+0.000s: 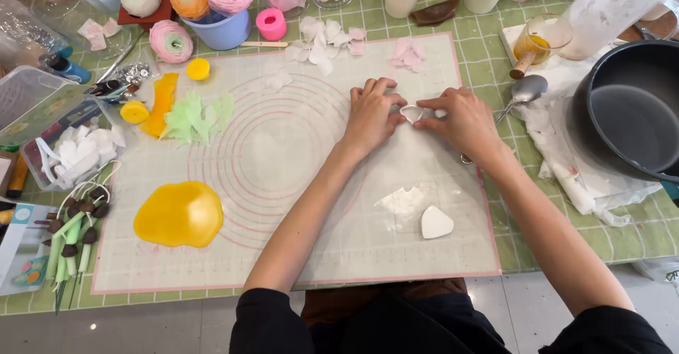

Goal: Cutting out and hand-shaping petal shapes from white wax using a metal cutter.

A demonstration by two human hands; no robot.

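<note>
My left hand (370, 115) and my right hand (460, 119) meet over the far middle of a translucent mat (283, 248) with pink ring markings. Between their fingertips sits a small white petal-shaped cutter (412, 113), which both hands press or pinch. A thin white sheet piece (402, 201) and a white teardrop-shaped cutter (435, 222) lie on the mat nearer to me. Pale petals (322, 43) lie scattered at the mat's far edge.
A flat yellow blob (180, 215) and green leaf cutouts (196, 117) lie on the left of the mat. Paper-like flowers in a blue cup (225, 30) stand at the back left. A dark pot (629, 113), a spoon (525, 92) and crumpled tissue are right.
</note>
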